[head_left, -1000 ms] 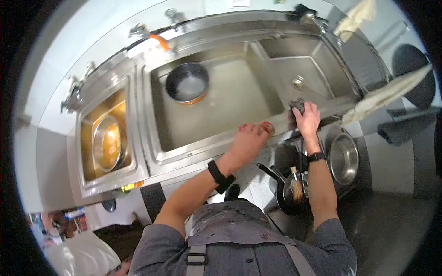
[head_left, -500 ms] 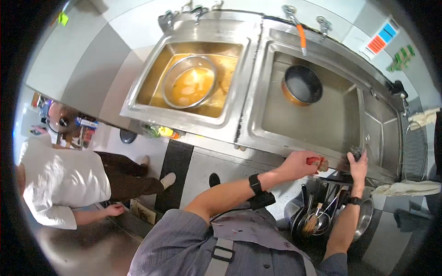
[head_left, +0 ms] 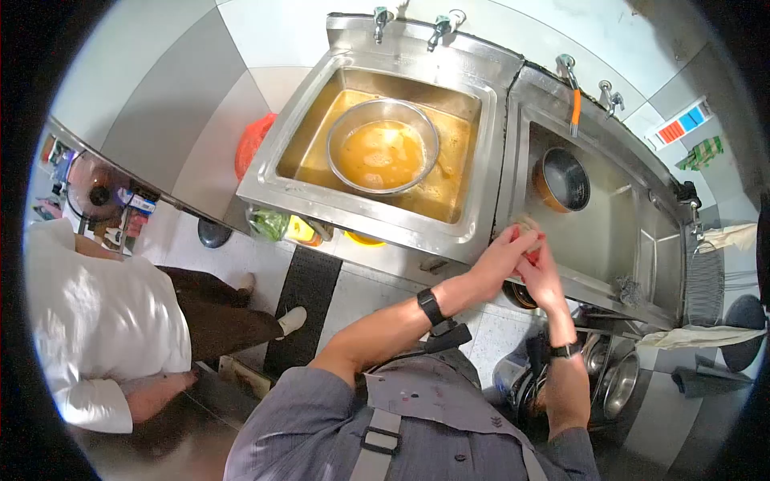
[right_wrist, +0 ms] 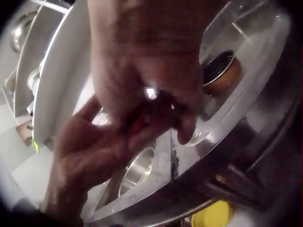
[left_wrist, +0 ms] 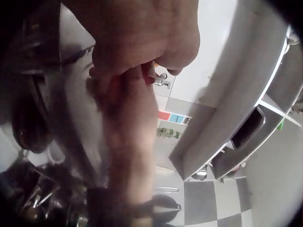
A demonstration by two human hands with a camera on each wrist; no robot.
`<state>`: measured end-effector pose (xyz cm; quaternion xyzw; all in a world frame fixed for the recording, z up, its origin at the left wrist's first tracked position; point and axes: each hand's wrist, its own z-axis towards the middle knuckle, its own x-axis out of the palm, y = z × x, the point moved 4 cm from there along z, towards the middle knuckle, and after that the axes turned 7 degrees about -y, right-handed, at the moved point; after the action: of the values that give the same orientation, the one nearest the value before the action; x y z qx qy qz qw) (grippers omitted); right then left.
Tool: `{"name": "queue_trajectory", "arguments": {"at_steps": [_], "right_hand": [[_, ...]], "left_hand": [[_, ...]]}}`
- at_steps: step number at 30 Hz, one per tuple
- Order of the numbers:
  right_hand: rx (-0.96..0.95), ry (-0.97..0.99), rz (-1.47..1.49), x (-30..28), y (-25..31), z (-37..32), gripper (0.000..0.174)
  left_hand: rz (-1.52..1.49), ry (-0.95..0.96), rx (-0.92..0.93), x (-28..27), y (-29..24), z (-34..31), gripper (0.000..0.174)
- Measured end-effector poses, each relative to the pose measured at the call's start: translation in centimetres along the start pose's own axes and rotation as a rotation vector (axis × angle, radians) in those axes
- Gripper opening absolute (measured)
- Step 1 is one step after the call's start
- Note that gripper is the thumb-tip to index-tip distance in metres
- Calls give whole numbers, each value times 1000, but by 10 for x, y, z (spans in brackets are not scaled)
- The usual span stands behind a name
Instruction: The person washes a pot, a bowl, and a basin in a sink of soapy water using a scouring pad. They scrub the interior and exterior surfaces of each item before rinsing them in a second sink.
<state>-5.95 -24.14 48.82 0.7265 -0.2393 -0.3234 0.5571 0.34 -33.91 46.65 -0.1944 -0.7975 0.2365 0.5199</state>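
Observation:
Both hands meet over the front rim between the two sinks in the head view. My left hand (head_left: 499, 258) holds a small red-and-tan object (head_left: 532, 256), mostly hidden by fingers; its kind I cannot tell. The fingers of my right hand (head_left: 547, 279) close around the same object from the other side. In the right wrist view, my left hand (right_wrist: 90, 153) lies beneath the right one. A dark metal scrubber (head_left: 628, 290) lies on the sink's front ledge, away from both hands. Behind the hands, an orange pot (head_left: 548, 191) with a dark inside sits in the water-filled sink (head_left: 609, 240).
A steel bowl (head_left: 331, 152) of yellowish liquid stands in the left sink (head_left: 457, 220). Taps (head_left: 437, 34) and an orange hose (head_left: 575, 111) line the back. Pans (head_left: 618, 385) sit below right. Another person in a white shirt (head_left: 104, 321) stands at left.
My right hand has let go of the scrubber on the ledge and come left to the object in my left hand. The head view has swung left, showing more of the left sink.

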Motion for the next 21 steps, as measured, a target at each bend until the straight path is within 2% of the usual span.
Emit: {"name": "queue_trajectory", "arguments": {"at_steps": [1,3,4,5,6,7,8,9,11,13,15,16,17,19,20,21], "right_hand": [[25,-24,-40,16,6,14,59],[44,-33,-83,34,21,44,54],[-3,17,-173,42,30,58,49],[-47,70,-263,50,37,72,44],[-46,82,-266,57,36,90,44],[-161,86,-333,66,36,115,43],[-277,94,-397,73,36,139,42],[-278,111,-397,81,35,160,42],[-539,94,-645,108,46,199,48],[-508,158,-731,133,44,234,48],[-804,237,-994,160,21,272,46],[-760,246,-1158,173,18,277,39],[-755,263,-1154,186,16,281,39],[-718,398,-1641,208,2,292,33],[-716,420,-1763,218,-20,306,34],[-720,430,-1765,229,-23,312,34]], "left_hand": [[-1,6,2,-7,-13,-7,34],[191,9,76,-22,-44,-17,39],[327,5,125,-33,-61,-18,44],[321,-4,129,-48,-74,-10,44],[547,-8,231,-66,-86,4,45],[779,-12,338,-79,-102,16,45],[925,-114,498,-93,-119,24,48],[921,-131,499,-99,-141,24,48],[1391,-304,346,-113,-197,18,55],[1587,-448,280,-140,-239,12,60],[1726,-736,409,-191,-269,19,58],[1792,-863,422,-220,-282,24,58],[1854,-990,429,-250,-293,28,57],[1866,-1037,363,-312,-307,43,56],[1765,-1047,265,-333,-312,51,51],[1757,-1052,258,-346,-319,58,51]]}}
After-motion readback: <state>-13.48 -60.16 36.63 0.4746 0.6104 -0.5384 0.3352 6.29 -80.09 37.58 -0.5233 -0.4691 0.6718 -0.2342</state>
